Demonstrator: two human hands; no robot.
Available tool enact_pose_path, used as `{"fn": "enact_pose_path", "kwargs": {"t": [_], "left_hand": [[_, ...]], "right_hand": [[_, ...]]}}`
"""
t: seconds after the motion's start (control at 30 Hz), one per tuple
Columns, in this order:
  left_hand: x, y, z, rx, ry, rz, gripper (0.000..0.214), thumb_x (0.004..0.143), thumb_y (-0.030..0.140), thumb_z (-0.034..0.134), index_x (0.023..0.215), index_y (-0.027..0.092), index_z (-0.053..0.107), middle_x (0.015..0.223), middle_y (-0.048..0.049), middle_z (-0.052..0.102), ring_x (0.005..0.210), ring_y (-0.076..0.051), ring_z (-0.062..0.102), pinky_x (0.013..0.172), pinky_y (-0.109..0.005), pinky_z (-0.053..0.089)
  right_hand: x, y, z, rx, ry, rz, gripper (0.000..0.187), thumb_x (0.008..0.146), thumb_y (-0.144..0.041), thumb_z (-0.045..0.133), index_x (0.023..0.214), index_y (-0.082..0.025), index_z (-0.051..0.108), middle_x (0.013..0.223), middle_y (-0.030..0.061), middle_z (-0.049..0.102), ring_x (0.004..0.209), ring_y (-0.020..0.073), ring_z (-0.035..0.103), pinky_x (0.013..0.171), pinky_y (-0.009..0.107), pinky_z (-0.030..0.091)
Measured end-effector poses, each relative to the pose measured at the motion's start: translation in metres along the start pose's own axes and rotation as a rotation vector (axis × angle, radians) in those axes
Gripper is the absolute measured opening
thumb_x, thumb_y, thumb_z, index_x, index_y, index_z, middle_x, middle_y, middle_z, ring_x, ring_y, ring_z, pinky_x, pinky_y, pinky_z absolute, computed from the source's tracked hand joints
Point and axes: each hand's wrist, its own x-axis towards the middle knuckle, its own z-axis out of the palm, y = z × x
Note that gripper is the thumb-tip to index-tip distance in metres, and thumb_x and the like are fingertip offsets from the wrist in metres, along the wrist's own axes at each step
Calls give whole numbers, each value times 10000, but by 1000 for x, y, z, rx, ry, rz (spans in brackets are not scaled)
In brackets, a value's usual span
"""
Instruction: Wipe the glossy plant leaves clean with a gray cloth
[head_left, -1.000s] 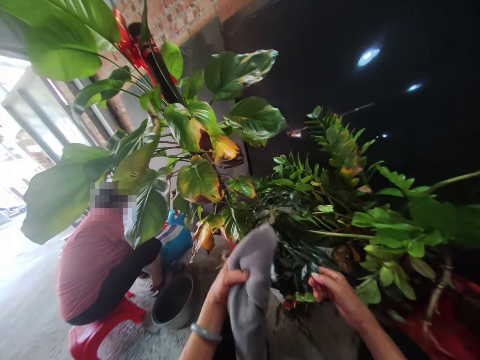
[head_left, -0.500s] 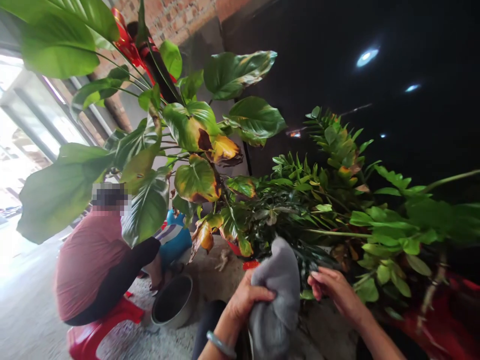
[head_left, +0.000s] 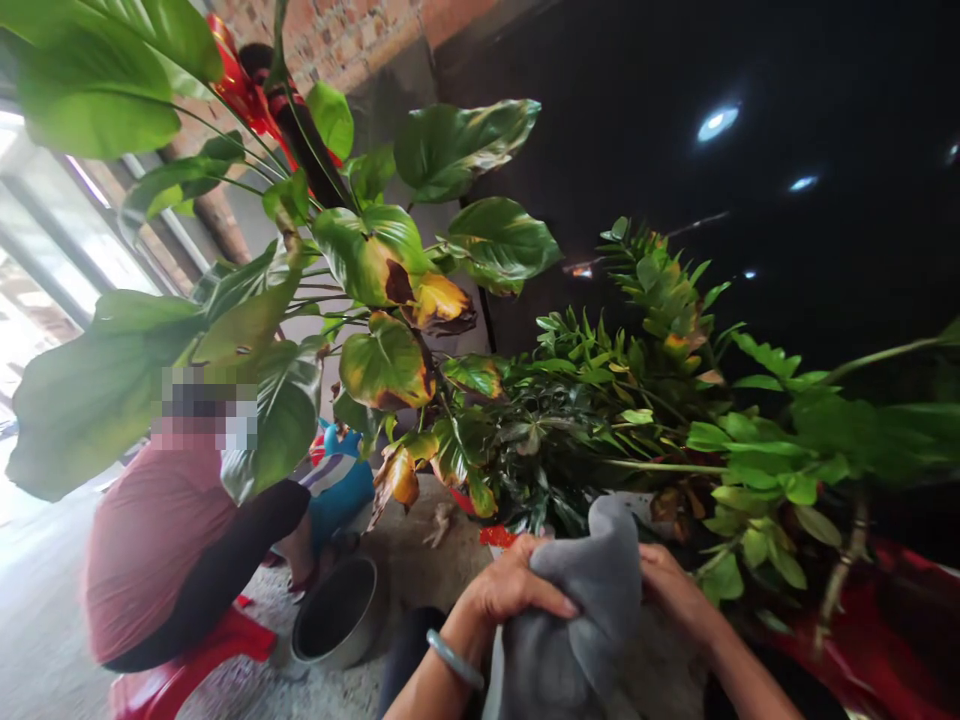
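Observation:
My left hand (head_left: 517,590), with a pale bangle (head_left: 454,660) on its wrist, is closed around a grey cloth (head_left: 562,640). The cloth is bunched, and its rounded top rises above my thumb. On the cloth's right side is my right hand (head_left: 671,585), up against its edge; its fingertips are hidden behind the cloth, so I cannot tell what they grip. Just beyond both hands stand dark green leaves (head_left: 555,495) of a low plant.
A large-leaved plant (head_left: 382,360) with browned leaf edges leans over from the left. Leafy stems (head_left: 787,470) spread at right above a red container (head_left: 885,620). A person (head_left: 165,540) sits on a red stool (head_left: 195,655) near a grey basin (head_left: 337,610). A dark glossy panel (head_left: 600,130) stands behind.
The grey cloth and my left hand have shifted right, and the cloth's top has dropped slightly. My right hand, apart from the cloth before, now meets its edge. The view has turned slightly right.

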Motion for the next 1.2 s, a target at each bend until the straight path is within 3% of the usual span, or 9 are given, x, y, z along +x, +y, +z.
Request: {"fn": "enact_pose_path", "kwargs": {"t": [0.2, 0.3, 0.4, 0.5, 0.73, 0.9, 1.0, 1.1, 1.2], "left_hand": [[19, 54, 3, -281, 195, 340, 439, 416, 225, 792, 841, 126, 744, 692, -30, 706, 588, -165, 607, 605, -267, 494], [31, 35, 2, -209, 230, 230, 397, 417, 224, 784, 802, 138, 749, 686, -26, 708, 577, -161, 596, 595, -270, 483], [23, 3, -2, 39, 117, -20, 269, 381, 149, 769, 650, 158, 748, 609, 11, 689, 541, -143, 557, 573, -258, 455], [4, 3, -5, 110, 1, -95, 243, 413, 136, 752, 655, 162, 755, 614, 16, 697, 535, -137, 553, 581, -258, 462], [20, 57, -11, -288, 241, 343, 400, 438, 223, 773, 826, 130, 740, 706, -41, 716, 622, -194, 631, 634, -294, 494], [27, 7, -16, 118, 127, 54, 268, 418, 146, 761, 685, 153, 739, 600, 26, 664, 559, -132, 548, 592, -245, 430], [10, 3, -16, 211, 19, -56, 187, 429, 137, 751, 608, 180, 718, 562, 45, 649, 520, -111, 514, 554, -227, 413], [-1, 35, -19, -5, 75, 128, 272, 410, 150, 763, 680, 161, 729, 621, 5, 695, 548, -141, 571, 588, -249, 471], [3, 64, -23, -236, 295, 378, 324, 421, 193, 773, 735, 144, 711, 651, -11, 703, 582, -170, 615, 643, -284, 513]], "right_hand": [[1, -5, 5, 72, 34, -10, 364, 522, -543, 711, 507, -195, 603, 442, -18, 550, 408, 132, 482, 453, 285, 374], [1, -5, 6, 115, 113, 16, 404, 442, -555, 759, 507, -201, 577, 459, -25, 566, 381, 123, 480, 416, 272, 356], [2, -3, 2, 109, 154, 38, 393, 439, -519, 771, 474, -212, 527, 416, -42, 535, 376, 125, 486, 406, 259, 338], [1, -3, -1, 100, 115, 28, 376, 464, -500, 758, 448, -209, 521, 378, -43, 501, 377, 126, 472, 421, 267, 345], [-4, -9, 7, 146, 102, 4, 362, 466, -503, 769, 484, -193, 582, 486, 0, 584, 419, 136, 499, 433, 276, 367], [-3, -9, 5, 127, 168, 21, 345, 443, -492, 763, 478, -201, 582, 473, -15, 581, 395, 138, 506, 415, 274, 359], [-4, -7, 2, 97, 132, 0, 350, 470, -484, 749, 429, -209, 536, 415, -25, 536, 395, 145, 501, 422, 280, 364], [-4, -5, 1, 95, 75, -16, 334, 500, -483, 732, 439, -206, 556, 417, -14, 550, 416, 153, 508, 448, 291, 382], [-3, -5, 3, 120, 72, -2, 329, 476, -485, 746, 457, -204, 575, 462, 4, 597, 416, 148, 499, 446, 293, 378]]}}
